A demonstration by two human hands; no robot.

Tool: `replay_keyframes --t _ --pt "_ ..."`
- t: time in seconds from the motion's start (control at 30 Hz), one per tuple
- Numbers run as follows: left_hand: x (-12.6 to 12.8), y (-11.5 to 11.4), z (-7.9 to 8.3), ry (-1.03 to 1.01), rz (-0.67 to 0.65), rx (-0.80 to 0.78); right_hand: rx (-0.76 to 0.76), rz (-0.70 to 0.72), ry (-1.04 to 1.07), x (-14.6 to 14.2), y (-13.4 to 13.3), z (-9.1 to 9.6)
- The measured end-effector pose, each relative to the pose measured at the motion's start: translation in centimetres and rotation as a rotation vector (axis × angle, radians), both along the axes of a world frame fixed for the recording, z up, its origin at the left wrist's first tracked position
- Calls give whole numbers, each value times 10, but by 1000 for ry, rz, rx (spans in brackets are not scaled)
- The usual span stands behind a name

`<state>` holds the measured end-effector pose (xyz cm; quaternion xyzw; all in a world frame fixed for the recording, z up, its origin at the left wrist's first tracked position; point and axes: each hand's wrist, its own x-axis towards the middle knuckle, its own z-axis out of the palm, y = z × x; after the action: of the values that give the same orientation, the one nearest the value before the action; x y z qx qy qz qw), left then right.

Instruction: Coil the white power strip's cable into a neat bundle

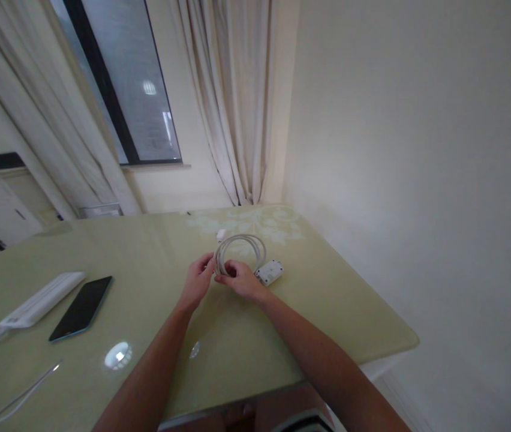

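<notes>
A pale grey cable is wound into a ring of several loops, held tilted up over the table. My left hand is closed at the ring's left side, with thumb and fingers against the loops. Pinching the lower left of the same ring is my right hand, its fingers partly inside the loop. A flat white box with small holes lies just right of my right hand, beside the coil. Behind the ring sits a small white plug. The exact grip points are partly hidden by my fingers.
On the left of the glossy green table lie a black phone and a long white power strip. A thin white cable runs at the front left. A wall borders the table's right side; curtains hang behind.
</notes>
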<state>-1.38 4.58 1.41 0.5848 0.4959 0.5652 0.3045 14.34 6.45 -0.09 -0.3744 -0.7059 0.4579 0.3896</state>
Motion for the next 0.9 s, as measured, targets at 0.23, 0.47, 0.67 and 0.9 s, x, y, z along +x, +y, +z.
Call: replay_keyframes --t 0.23,0.47,0.67,0.9 --pt "2 2 -1 8 14 -2 16 -22 -41 0 -4 8" --pt "-1 7 -13 116 254 -30 122 -286 -6 4 -4 16" --pt "-9 16 -25 142 306 -208 -20 -339 402 30 15 19" --pt "-9 12 -25 369 423 -6 -57 -229 552 26 9 16"
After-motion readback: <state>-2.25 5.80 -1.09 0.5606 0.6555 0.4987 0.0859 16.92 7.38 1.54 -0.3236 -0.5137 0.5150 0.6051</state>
